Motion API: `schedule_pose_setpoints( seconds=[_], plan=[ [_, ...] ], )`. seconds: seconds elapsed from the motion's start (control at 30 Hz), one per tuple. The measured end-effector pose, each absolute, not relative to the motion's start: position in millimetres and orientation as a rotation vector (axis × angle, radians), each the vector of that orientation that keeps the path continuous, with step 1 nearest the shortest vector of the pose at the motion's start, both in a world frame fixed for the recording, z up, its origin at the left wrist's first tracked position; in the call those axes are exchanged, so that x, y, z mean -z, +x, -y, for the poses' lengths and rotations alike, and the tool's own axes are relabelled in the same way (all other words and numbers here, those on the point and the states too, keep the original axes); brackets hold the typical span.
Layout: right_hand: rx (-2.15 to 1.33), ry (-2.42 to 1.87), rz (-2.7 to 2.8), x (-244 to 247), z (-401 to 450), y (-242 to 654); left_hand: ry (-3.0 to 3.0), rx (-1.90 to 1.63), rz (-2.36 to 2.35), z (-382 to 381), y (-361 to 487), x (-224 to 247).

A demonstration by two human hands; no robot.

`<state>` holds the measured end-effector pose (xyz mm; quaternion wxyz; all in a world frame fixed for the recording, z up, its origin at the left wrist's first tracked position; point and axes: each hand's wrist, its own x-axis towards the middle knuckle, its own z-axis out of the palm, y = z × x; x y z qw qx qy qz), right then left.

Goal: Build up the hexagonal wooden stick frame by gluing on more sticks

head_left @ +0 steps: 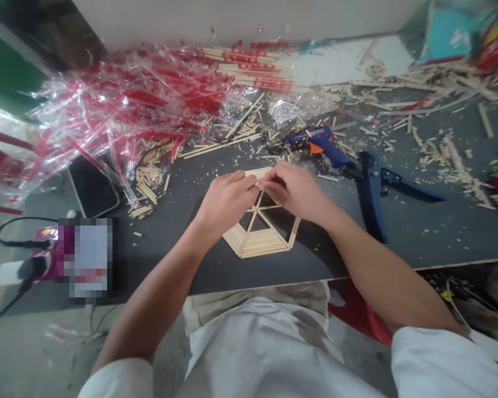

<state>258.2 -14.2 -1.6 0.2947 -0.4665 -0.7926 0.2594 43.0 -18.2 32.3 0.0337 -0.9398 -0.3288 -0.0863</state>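
A polygon-shaped frame of pale wooden sticks [265, 242] lies flat on the dark table, with spokes meeting at its middle. Rows of sticks fill its front and front-left sections, while others stay as dark gaps. My left hand [229, 202] rests over the left and far part of the frame, its fingers curled at the far edge. Beside it, my right hand [294, 188] has thumb and fingers pinched together close to the far-side sticks. Whatever either hand grips is too small or hidden to make out.
A blue glue gun [326, 145] with an orange trigger and blue-handled cutters [373, 188] lie to the right. Red-and-clear wrappers [141, 105] heap at the back left. A dark phone [93, 187] sits left, near a power bank with cables. Stick scraps [452, 160] cover the right side.
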Motion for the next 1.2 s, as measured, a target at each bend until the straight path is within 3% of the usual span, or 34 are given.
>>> schedule_pose_setpoints(
  seconds=[0.53, 1.2],
  plan=[
    [-0.365, -0.963, 2.466, -2.6, 12.8, 275.2, -2.986, 0.207, 1.066, 16.6, 46.3, -37.0],
    [-0.354, -0.976, 2.490, 2.3, 12.5, 274.2, -2.993, 0.195, 1.050, 15.7, 46.5, -34.2]
  ],
)
